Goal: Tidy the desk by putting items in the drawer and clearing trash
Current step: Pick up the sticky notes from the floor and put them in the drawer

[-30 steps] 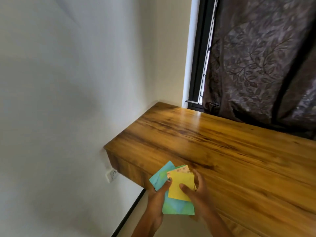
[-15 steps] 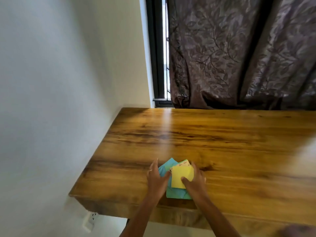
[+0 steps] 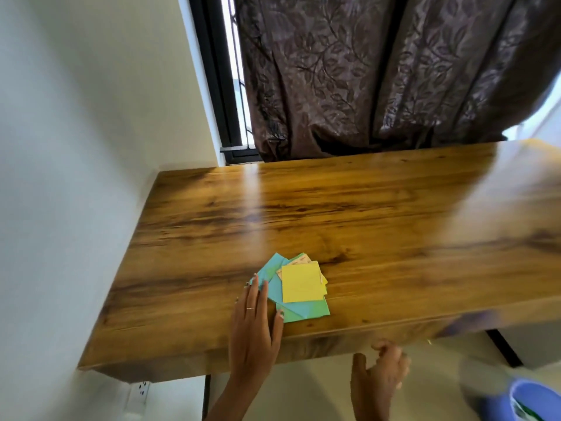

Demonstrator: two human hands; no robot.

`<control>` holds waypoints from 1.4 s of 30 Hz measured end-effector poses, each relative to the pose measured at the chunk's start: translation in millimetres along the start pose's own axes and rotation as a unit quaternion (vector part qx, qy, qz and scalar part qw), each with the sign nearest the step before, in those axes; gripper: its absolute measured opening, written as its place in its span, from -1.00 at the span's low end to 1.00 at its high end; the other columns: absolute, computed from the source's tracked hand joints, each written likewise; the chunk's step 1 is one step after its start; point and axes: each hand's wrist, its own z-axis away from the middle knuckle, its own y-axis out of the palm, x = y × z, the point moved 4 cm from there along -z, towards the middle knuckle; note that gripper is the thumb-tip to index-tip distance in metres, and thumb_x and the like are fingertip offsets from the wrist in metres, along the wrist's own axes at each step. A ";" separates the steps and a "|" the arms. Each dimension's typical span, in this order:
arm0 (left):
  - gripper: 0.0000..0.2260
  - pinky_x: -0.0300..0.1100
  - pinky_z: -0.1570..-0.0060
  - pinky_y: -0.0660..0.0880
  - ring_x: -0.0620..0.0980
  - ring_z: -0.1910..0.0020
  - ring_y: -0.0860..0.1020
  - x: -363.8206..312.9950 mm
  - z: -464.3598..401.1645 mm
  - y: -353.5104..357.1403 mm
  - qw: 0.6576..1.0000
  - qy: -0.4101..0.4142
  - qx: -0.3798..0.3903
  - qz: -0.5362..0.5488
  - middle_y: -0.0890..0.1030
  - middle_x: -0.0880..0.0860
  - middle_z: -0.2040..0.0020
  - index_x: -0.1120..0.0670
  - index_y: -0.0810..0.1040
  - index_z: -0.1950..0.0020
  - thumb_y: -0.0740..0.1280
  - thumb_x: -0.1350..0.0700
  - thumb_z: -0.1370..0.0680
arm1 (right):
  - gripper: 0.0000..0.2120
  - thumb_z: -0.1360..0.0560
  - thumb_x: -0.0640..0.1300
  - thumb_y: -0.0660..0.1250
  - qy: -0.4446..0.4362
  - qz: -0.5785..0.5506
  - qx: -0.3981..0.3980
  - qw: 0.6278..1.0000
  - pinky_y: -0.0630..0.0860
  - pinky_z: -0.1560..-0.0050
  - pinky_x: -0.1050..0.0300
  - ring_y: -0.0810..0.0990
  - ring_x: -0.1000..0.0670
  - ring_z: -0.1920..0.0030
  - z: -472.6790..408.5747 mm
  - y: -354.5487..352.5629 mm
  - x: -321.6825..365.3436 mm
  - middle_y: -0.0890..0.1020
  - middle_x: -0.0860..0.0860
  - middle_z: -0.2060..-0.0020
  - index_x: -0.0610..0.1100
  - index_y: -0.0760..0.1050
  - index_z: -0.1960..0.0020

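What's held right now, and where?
Nothing held. Left hand lies flat, fingertips on the papers' left edge. Right hand is below the desk edge, holding nothing.

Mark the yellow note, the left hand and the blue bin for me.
yellow note (image 3: 300, 284), head view, middle of its top face.
left hand (image 3: 253, 323), head view, back of the hand, flat on the desk by the papers.
blue bin (image 3: 534, 401), head view, its rim at lower right.
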 end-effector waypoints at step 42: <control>-0.49 0.14 -0.46 -0.02 0.02 -0.53 0.01 -90.1 162.5 30.6 0.938 -0.211 0.217 -0.169 0.07 -0.04 -0.56 -0.11 -0.02 -0.54 0.01 -0.11 -0.61 | -0.85 -0.50 -0.23 0.25 -0.192 0.111 0.770 0.598 0.36 0.10 0.49 0.51 0.32 0.18 46.1 -120.2 -49.1 0.57 0.18 0.22 -0.10 0.59 0.11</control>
